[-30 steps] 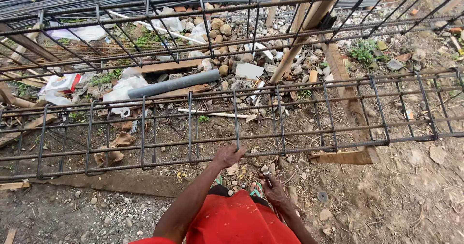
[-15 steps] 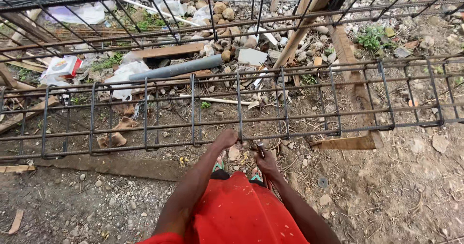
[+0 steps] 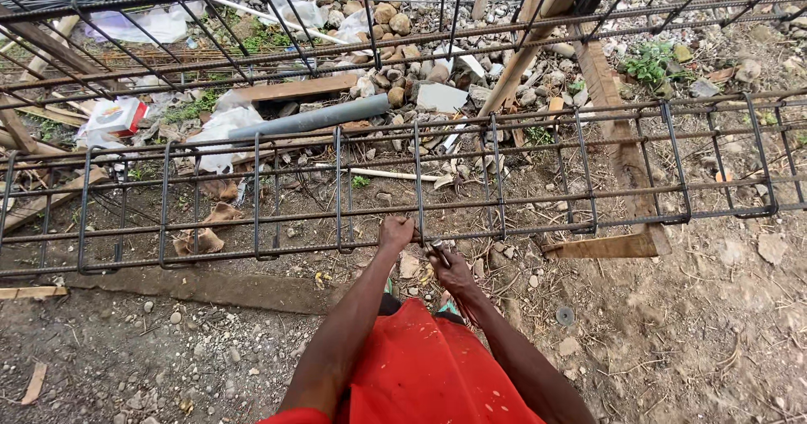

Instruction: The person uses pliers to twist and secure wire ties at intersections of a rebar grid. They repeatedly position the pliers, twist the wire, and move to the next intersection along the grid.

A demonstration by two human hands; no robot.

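Note:
A long rusty rebar cage [image 3: 538,180] lies across the ground, made of lengthwise bars and square stirrups. My left hand [image 3: 395,233] grips the near bottom bar where an upright stirrup [image 3: 418,184] crosses it. My right hand [image 3: 452,271] is closed on a small metal tool [image 3: 439,251] whose tip points at that same crossing, just right of my left hand. Below both arms I see my red garment [image 3: 424,373].
A second rebar cage [image 3: 277,50] lies behind the first. Between them sit a grey pipe [image 3: 304,121], white plastic bags [image 3: 217,134], stones [image 3: 388,21] and a slanted timber post [image 3: 530,42]. A wooden board [image 3: 598,247] supports the near cage. Bare dirt lies around my feet.
My right hand rose with the tool from near my waist up to the bar crossing. My left hand stayed on the bottom bar. The view shifted slightly downward.

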